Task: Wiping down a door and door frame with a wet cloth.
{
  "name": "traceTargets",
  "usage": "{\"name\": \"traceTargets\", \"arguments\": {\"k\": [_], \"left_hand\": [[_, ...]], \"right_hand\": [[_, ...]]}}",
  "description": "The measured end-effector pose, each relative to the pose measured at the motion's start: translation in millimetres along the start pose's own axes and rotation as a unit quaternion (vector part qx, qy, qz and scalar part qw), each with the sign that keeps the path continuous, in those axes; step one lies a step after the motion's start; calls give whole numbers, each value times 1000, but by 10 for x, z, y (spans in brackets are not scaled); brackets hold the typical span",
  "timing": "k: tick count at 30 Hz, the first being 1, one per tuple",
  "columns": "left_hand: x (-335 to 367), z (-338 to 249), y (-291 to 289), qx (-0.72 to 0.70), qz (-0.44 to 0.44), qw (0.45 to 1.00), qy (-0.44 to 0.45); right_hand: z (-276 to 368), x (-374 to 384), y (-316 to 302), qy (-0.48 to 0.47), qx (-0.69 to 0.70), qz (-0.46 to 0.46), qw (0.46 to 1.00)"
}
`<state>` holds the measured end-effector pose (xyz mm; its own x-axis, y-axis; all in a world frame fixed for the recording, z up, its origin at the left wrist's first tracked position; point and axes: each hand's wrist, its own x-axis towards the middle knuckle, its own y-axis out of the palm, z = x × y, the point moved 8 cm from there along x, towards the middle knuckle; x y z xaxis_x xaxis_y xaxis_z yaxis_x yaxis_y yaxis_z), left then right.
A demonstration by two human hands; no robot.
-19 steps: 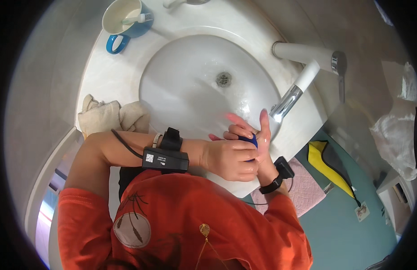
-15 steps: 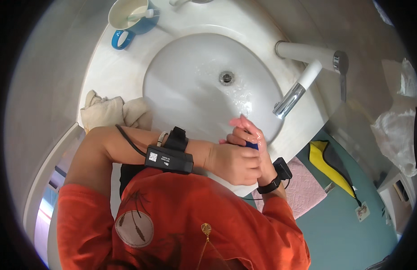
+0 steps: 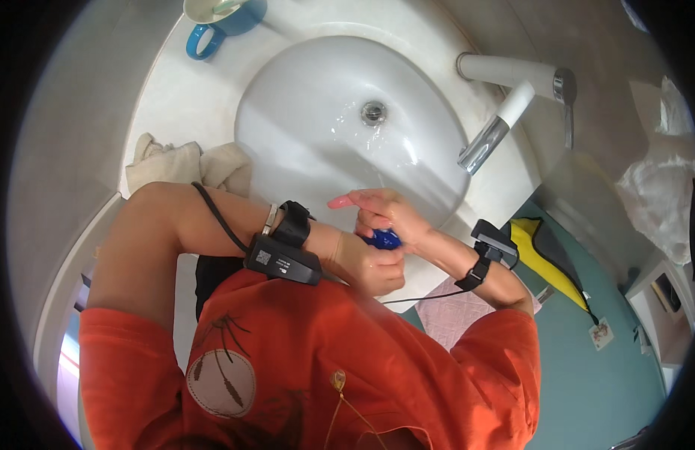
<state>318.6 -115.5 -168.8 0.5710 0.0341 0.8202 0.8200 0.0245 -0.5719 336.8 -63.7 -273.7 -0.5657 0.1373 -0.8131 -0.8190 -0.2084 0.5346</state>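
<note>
a white table (image 3: 175, 97) is surrounding a round pale basin (image 3: 302, 90), and a grey wall (image 3: 85, 142) is rising on the left. at the basin's near edge the two hands are meeting: the left hand (image 3: 370, 265) is curling into a fist, clamping on a small blue thing (image 3: 386, 239) from below, and the right hand (image 3: 394, 211) is bending its fingers over it from above, one digit pointing left. the blue thing is sitting between them, mostly covered, its full shape hiding behind the fingers. a black device (image 3: 284, 259) is riding on the left wrist beside a silver bracelet (image 3: 269, 220); another is sitting on the right wrist. an orange shirt (image 3: 302, 337) is filling the lower view.

water (image 3: 411, 152) is glistening in the basin near the drain (image 3: 374, 113), and a tap (image 3: 486, 142) is reaching in from the right. a beige cloth (image 3: 175, 165) is lying crumpled at the table's left, and a blue mug (image 3: 239, 19) is standing farther back. beyond the table on the right, a pink towel (image 3: 449, 311) is showing below the right forearm, and a yellow and dark pouch (image 3: 546, 266) is resting on a teal surface (image 3: 558, 360).
</note>
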Motion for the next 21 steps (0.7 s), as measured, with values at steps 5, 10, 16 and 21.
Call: {"name": "traceTargets", "arguments": {"k": [5,10,16,21], "left_hand": [[-337,-70,158,-44,51,996,65],[-621,-150,344,-46,50,994,81],[-889,-244,574,-81,18,993,85],[-1003,-359,646,-117,7,992,50]], "right_hand": [[-175,292,-202,-5,-32,-51,998],[-321,589,-430,-36,-52,-74,995],[-526,842,-656,-40,-59,-102,992],[-627,936,-698,-43,-82,-134,987]]}}
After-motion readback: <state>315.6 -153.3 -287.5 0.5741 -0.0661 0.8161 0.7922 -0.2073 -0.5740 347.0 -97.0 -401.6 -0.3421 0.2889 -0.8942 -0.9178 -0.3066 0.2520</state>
